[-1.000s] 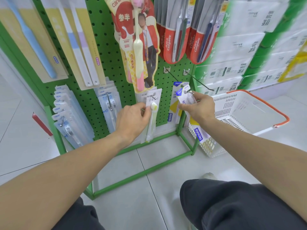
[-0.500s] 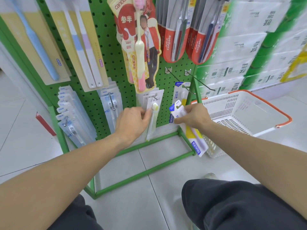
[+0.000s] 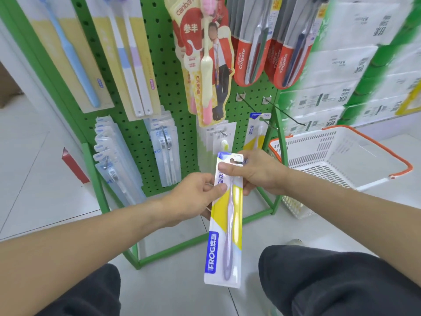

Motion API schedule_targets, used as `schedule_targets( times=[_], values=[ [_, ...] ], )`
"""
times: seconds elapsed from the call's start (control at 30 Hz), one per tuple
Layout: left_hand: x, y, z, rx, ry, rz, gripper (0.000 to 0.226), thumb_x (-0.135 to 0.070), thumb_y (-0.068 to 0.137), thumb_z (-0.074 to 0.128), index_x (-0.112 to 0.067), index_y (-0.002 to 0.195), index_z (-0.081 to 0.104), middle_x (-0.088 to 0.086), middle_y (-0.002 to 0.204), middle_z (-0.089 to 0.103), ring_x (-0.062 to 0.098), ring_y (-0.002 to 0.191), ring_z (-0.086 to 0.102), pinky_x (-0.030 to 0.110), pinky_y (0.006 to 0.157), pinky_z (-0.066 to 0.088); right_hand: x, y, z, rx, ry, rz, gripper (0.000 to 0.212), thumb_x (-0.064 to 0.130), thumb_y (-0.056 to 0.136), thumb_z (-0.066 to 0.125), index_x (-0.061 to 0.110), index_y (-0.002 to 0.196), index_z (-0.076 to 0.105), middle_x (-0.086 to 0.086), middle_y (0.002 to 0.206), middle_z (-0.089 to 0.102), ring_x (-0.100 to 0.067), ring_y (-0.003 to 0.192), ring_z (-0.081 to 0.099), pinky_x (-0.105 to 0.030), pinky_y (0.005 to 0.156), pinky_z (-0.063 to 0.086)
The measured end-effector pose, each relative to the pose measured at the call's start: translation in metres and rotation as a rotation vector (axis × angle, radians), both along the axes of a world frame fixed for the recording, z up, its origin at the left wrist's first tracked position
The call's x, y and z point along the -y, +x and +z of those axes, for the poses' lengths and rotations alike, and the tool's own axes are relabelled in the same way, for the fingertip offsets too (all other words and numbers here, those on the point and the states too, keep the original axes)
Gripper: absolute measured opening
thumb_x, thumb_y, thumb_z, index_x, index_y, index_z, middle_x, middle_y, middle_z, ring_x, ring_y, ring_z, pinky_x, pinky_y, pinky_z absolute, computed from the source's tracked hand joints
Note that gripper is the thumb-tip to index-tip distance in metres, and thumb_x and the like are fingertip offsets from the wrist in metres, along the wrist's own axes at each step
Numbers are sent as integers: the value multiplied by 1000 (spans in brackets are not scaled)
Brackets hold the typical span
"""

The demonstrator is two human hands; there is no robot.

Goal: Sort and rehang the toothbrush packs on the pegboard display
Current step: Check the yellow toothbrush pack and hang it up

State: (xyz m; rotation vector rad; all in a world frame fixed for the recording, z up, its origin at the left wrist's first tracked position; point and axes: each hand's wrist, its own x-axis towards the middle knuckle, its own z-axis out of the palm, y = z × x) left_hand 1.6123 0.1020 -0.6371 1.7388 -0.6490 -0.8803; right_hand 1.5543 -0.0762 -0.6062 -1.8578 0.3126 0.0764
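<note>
Now both hands hold one FROG toothbrush pack (image 3: 224, 220) upright before the pegboard (image 3: 164, 92): right hand (image 3: 255, 173) pinches its hang-hole top, left hand (image 3: 193, 197) pinches its edge, likely steadying it for the bare hook (image 3: 289, 116) at one o'clock.

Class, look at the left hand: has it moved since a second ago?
Yes. The left hand has left the white pack on the pegboard and come back toward the person to grip the FROG toothbrush pack.
</note>
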Motion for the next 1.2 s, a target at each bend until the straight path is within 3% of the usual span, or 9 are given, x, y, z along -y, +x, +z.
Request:
schedule_targets(
  times=[0.13,0.3,0.43,0.5,0.6,0.77,1.0,1.1,1.2],
  values=[
    [-8,0,10,-3,-7,15,22,-22,103,56,-1,107,62,13,81,76,25,66,72,38,61,61,-1,-3,8,16,96,47,39,44,102,51,9,89,62,-7,66,71,-18,49,65,-26,46,55],
    [-17,1,11,-32,15,-77,21,-27,103,55,-8,104,62,9,84,77,24,70,72,38,66,62,-3,-2,3,104,68,4,36,28,104,56,6,79,66,-12,63,71,-21,46,65,-27,43,54],
    [-30,8,14,-102,85,-282,23,-18,104,55,-8,124,61,18,105,75,24,83,72,34,72,62,0,6,-4,173,11,-200,40,29,102,60,2,74,66,-15,58,67,-29,45,61,-30,42,52],
    [-33,10,16,-96,66,-268,17,-13,103,56,-11,118,63,19,104,74,27,84,70,35,70,61,0,9,-6,215,25,-314,40,30,102,61,4,72,65,-12,54,65,-25,42,58,-29,40,50],
    [-35,11,17,-63,62,-202,10,-11,102,57,-14,109,63,14,98,77,28,84,72,38,71,60,-5,11,-5,205,128,-314,40,37,104,56,1,89,65,-11,66,69,-23,52,62,-29,45,52],
    [-39,15,14,6,105,-141,8,-10,102,57,-15,104,63,23,101,74,29,83,74,39,70,61,-6,5,-5,120,253,-152,39,27,97,68,-1,123,61,-19,107,76,-44,94,72,-47,79,64],
    [-46,21,20,-105,184,-388,27,-2,100,60,-14,124,57,21,117,72,43,110,68,51,90,59,-10,7,-6,199,343,-308,45,20,91,75,-6,125,59,-13,90,77,-22,68,73,-33,56,59],
    [-51,21,20,-89,210,-403,30,4,96,62,-12,121,60,20,116,73,42,107,70,49,87,60,-10,7,-7,151,385,-316,47,24,91,75,-3,127,60,-12,97,77,-25,73,73,-36,60,60],
    [-52,20,17,-99,206,-364,28,4,96,63,-9,120,59,18,113,74,41,105,71,43,81,62,-6,2,-5,7,353,-135,46,18,87,78,2,127,60,-12,103,78,-32,90,76,-42,74,64]
  ],
)
